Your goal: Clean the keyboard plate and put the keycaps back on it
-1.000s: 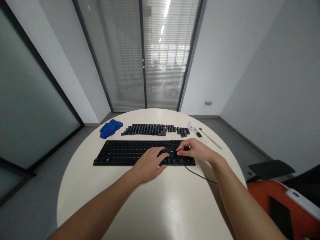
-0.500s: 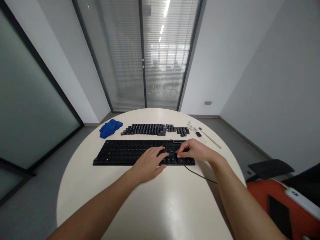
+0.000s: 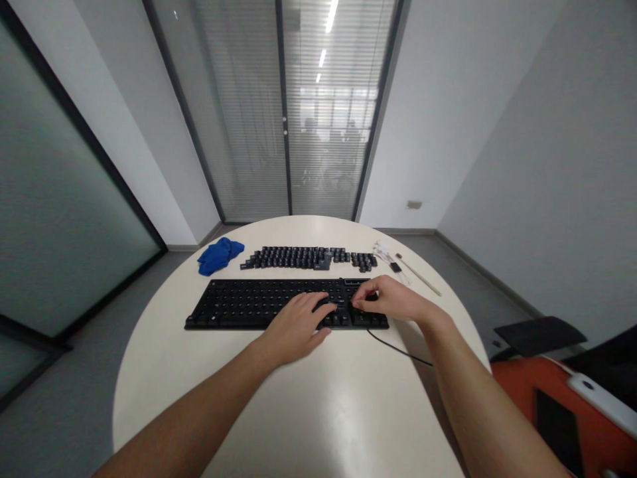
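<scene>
A black keyboard (image 3: 243, 304) with most of its keycaps off lies across the table in front of me. My left hand (image 3: 298, 325) rests flat on its right half, fingers spread and touching it. Over the number pad at the keyboard's right end, my right hand (image 3: 381, 297) has its thumb and fingertips pinched together. Whatever is between those fingertips is too small and hidden to make out. Loose black keycaps (image 3: 291, 257) stand in rows behind the keyboard, with a smaller group of keycaps (image 3: 364, 261) to the right.
A crumpled blue cloth (image 3: 219, 255) lies at the back left of the round table (image 3: 308, 425). At the back right are a thin brush (image 3: 421, 275) and a wire tool with a black part (image 3: 395, 267). A cable (image 3: 398, 348) runs off rightward beneath my right forearm.
My right fingertips have shifted very slightly right and up over the number pad, drawing closer together. My left hand and the other things stay where they were.
</scene>
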Available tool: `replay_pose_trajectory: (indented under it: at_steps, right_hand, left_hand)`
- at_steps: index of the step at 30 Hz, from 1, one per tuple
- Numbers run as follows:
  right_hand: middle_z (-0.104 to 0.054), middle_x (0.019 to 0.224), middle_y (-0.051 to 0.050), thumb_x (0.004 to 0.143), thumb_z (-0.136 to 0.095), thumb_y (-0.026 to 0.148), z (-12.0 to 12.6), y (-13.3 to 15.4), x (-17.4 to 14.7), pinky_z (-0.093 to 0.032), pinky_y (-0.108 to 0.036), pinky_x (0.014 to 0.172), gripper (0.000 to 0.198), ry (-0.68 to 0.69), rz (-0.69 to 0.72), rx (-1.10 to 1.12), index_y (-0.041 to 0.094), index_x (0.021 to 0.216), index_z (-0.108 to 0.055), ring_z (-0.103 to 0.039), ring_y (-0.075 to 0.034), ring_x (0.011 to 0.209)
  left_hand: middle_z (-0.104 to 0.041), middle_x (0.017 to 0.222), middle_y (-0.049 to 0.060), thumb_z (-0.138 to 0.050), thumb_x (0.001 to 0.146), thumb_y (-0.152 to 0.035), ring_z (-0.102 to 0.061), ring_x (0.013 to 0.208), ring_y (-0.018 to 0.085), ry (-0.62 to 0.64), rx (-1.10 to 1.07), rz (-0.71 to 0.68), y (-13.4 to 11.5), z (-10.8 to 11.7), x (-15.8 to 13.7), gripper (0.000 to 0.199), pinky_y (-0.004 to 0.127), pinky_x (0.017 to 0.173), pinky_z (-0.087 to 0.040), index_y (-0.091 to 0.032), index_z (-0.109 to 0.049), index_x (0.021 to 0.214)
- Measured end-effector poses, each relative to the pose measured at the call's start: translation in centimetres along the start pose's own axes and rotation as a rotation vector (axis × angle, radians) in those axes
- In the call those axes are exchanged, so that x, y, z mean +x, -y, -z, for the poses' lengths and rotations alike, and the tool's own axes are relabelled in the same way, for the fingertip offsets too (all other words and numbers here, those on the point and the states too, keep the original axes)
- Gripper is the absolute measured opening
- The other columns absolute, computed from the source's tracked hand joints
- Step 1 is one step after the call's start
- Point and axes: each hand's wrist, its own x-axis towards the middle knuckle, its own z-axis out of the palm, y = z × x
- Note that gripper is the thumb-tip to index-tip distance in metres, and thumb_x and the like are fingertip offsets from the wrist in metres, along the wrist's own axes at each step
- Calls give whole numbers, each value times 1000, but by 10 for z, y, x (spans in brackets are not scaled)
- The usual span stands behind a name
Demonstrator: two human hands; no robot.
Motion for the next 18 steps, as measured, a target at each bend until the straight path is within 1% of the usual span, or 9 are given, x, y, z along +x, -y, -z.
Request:
replay_pose_trajectory:
  at_steps: [3,5,7,10,12,13,15,18]
  right_hand:
    - [-77,85,-4,85,-66,44,0,0,1,-51,-32,70,27,-24,14,10,20,89,-77,-67,-22,77]
    - [-76,91,-5,84,-67,46,0,-2,2,-52,-34,77,27,-64,47,-38,22,94,-77,-67,-23,83]
    - [-74,100,-6,82,-70,47,0,-5,3,-51,-38,88,31,-125,99,-112,23,102,-76,-66,-25,95]
    - [-68,123,-11,79,-74,50,-2,-13,4,-43,-47,106,45,-188,131,-207,24,116,-73,-58,-31,118]
    - [-59,138,-13,76,-77,53,-4,-18,5,-35,-52,113,58,-211,81,-246,24,126,-69,-49,-35,132]
    - [-56,143,-14,75,-78,54,-4,-20,5,-34,-53,115,64,-214,47,-247,24,130,-66,-46,-36,135]
    - [-55,143,-14,73,-78,55,-6,-22,5,-34,-52,116,72,-205,-7,-211,22,135,-62,-47,-36,135]
    - [-62,135,-13,74,-78,52,-7,-20,6,-40,-50,113,69,-191,-32,-139,21,133,-63,-55,-34,127]
  left_hand:
    - [-50,147,13,-58,95,-32,-47,133,29,-6,9,5,-1,-1,0,43,49,115,-36,-21,-52,137]
    - [-50,147,13,-59,95,-32,-48,133,29,-12,8,6,-1,-1,0,45,49,114,-37,-22,-51,138]
    - [-49,148,12,-59,95,-32,-48,133,29,-13,8,3,-2,-1,-1,47,49,114,-37,-23,-50,140]
    - [-48,149,12,-58,96,-32,-47,134,29,-6,16,4,-3,0,0,47,48,115,-36,-24,-49,141]
    - [-48,149,12,-59,96,-32,-47,134,29,-3,25,6,-3,0,0,48,48,116,-35,-24,-50,142]
    - [-48,149,12,-59,96,-32,-47,134,29,-3,27,5,-3,0,0,48,48,116,-35,-24,-50,142]
    - [-48,149,12,-59,95,-32,-46,135,28,-3,30,1,-3,0,0,48,48,116,-35,-23,-50,142]
    - [-48,149,12,-58,96,-32,-46,136,28,-3,31,-2,-2,-1,0,48,49,116,-34,-23,-50,142]
